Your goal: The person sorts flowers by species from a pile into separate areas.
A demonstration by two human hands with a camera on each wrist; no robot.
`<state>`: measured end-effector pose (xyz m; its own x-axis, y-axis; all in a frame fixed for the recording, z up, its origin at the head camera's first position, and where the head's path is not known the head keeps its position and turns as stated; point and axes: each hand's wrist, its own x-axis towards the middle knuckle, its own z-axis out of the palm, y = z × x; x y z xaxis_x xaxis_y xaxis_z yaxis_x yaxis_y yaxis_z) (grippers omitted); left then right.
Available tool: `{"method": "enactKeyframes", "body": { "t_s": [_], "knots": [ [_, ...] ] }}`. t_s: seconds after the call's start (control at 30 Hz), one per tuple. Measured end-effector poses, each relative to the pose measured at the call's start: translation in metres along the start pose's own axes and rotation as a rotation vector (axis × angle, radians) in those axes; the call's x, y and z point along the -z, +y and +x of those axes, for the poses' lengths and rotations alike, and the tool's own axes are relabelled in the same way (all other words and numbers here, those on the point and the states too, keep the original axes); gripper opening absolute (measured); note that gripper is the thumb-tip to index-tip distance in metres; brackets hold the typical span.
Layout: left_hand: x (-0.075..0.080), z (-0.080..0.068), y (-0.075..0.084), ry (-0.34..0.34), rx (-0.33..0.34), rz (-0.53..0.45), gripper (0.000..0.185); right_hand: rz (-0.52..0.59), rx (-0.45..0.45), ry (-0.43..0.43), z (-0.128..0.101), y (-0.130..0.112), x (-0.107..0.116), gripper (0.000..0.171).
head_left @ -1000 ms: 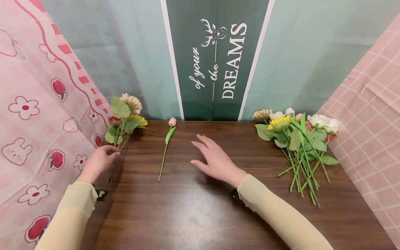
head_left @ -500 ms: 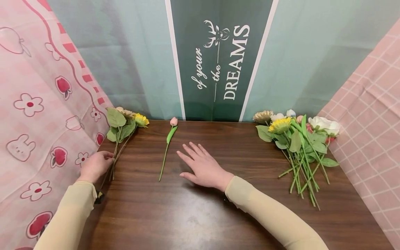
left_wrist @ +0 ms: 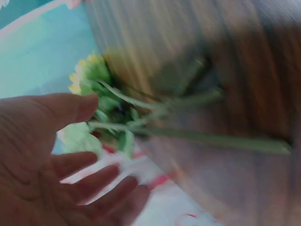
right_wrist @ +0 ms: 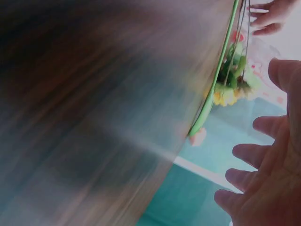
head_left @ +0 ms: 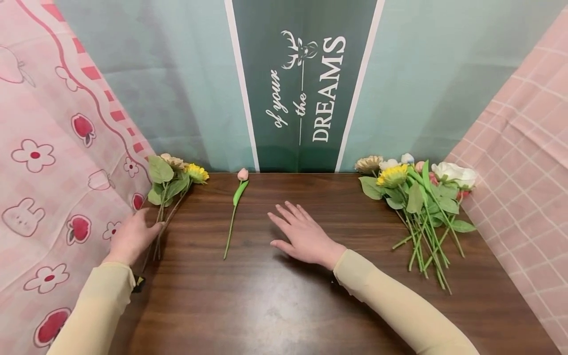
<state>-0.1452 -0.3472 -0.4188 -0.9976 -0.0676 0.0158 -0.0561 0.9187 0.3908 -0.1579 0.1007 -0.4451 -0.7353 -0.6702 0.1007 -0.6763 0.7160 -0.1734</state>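
Note:
At the table's left side lie several artificial flowers, among them a yellow flower (head_left: 196, 173) and a cream one (head_left: 172, 161), with green leaves. Beside their stems is my left hand (head_left: 133, 237). In the left wrist view its thumb (left_wrist: 77, 107) and fingers are parted, and the stems (left_wrist: 211, 139) lie beyond them, not gripped. A single pink tulip (head_left: 242, 175) rests on the wood right of these flowers. My right hand (head_left: 306, 237) is spread palm down above the table, to the right of the tulip, holding nothing. The left wrist view is blurred.
A pile of mixed artificial flowers (head_left: 414, 197) lies at the right, stems toward me. The dark wooden table (head_left: 266, 305) meets a green curtain (head_left: 301, 153) at the back. Pink printed cloth (head_left: 44, 197) bounds the left side, pink checked cloth (head_left: 528, 197) the right.
The cream flower at left has come down onto the table, and my left fingers have let go of the stems. My right hand moved left and forward-back slightly, then right again.

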Motion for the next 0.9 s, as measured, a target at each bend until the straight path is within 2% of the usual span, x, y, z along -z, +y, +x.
{"method": "enactKeyframes", "body": {
  "t_s": [0.13,0.23,0.4,0.5,0.6,0.77,0.9],
  "knots": [
    [-0.011,0.002,0.03,0.167,-0.133,-0.02,0.069,0.012,-0.069,0.055,-0.011,0.023,0.005,0.069],
    [-0.028,0.002,0.065,0.197,-0.292,-0.039,0.071,0.03,-0.142,0.105,-0.024,0.045,0.012,0.065],
    [-0.069,-0.006,0.136,0.123,-0.61,0.027,0.073,0.101,-0.302,0.2,-0.059,0.086,0.027,0.053],
    [-0.095,-0.017,0.18,0.047,-0.789,0.071,0.072,0.156,-0.411,0.292,-0.085,0.115,0.039,0.042],
    [-0.119,-0.03,0.223,-0.035,-0.938,0.102,0.07,0.21,-0.516,0.392,-0.114,0.144,0.052,0.034],
    [-0.15,-0.055,0.289,-0.156,-1.097,0.123,0.069,0.213,-0.712,0.486,-0.164,0.189,0.074,0.034],
    [-0.166,-0.072,0.33,-0.185,-1.182,0.154,0.068,0.17,-0.804,0.496,-0.191,0.221,0.086,0.034]
  ]
}}
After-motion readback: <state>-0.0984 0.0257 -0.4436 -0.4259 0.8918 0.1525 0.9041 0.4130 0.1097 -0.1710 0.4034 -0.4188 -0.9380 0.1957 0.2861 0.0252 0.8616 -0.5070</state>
